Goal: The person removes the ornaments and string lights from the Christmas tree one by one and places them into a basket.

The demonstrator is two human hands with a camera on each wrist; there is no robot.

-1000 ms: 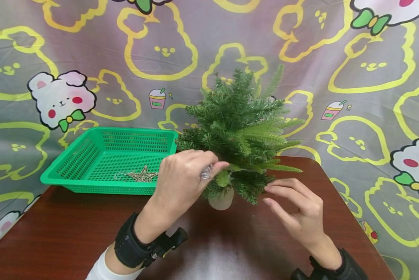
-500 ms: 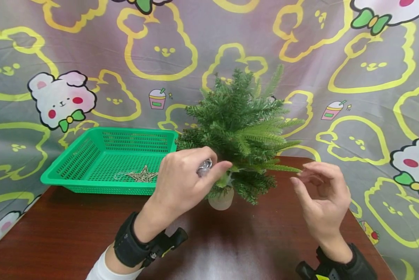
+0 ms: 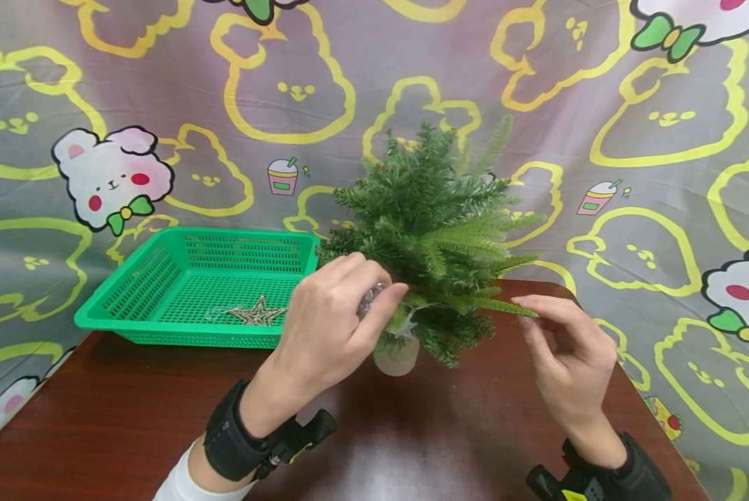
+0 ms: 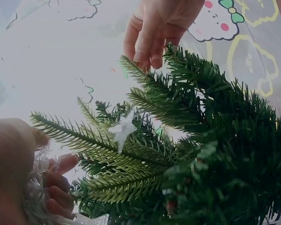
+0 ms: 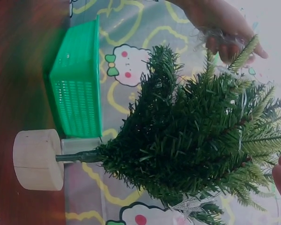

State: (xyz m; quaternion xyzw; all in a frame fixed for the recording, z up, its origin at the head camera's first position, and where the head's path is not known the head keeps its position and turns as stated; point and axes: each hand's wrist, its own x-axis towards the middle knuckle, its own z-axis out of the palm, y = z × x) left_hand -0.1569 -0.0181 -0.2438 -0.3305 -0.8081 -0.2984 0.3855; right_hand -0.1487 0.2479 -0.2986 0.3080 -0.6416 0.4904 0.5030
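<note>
A small artificial Christmas tree (image 3: 424, 216) stands upright on a pale round wooden base (image 5: 40, 159). My left hand (image 3: 330, 327), at the tree's front left, holds a bunched coil of clear string lights (image 4: 35, 199) with its fingers curled round it. Clear wire runs from this hand across the branches. A white star-shaped light (image 4: 125, 129) sits among the needles in the left wrist view; another star light (image 5: 191, 205) shows on the tree's other side. At the right, my right hand (image 3: 571, 355) pinches the tip of a light green branch (image 3: 505, 306) between thumb and forefinger.
A green plastic basket (image 3: 180, 332) stands left of the tree, with a glittery star ornament (image 3: 258, 312) inside. Everything rests on a dark brown table (image 3: 130, 403). A printed cloth (image 3: 412, 42) hangs close behind.
My right hand has moved right, from the lower branches out to the light green branch tip, and now pinches it. My left hand keeps the string lights and has barely shifted.
</note>
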